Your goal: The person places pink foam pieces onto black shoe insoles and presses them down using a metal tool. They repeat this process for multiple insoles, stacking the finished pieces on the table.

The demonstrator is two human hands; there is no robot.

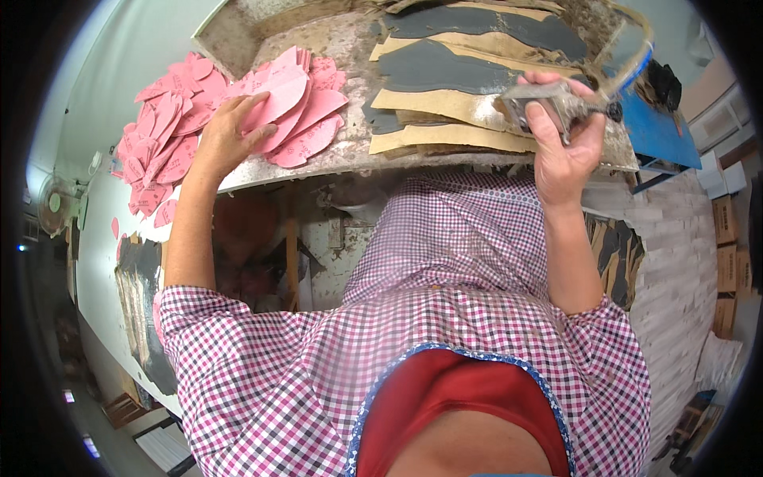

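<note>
My left hand (233, 133) is at the left of the worktable, its fingers and thumb closed around the edge of some pink, leaf-shaped sheet pieces (280, 97) that look like insole boards. These pieces lie fanned and overlapping, and how many are in the grip cannot be told. In my right hand (566, 151) is a grime-coated metal spray gun (548, 107) with a hose (645, 49) running up from it. The gun is held above the right end of long, dark grey strips (451, 67) with tan edges, laid in overlapping rows on the table.
A larger heap of pink pieces (171, 119) lies left of my left hand. The worktable (358, 151) has a stained, crusted surface. More dark strips (145, 306) lie at the left, and others (616, 254) sit low at the right. A blue table (656, 131) stands beyond the spray gun.
</note>
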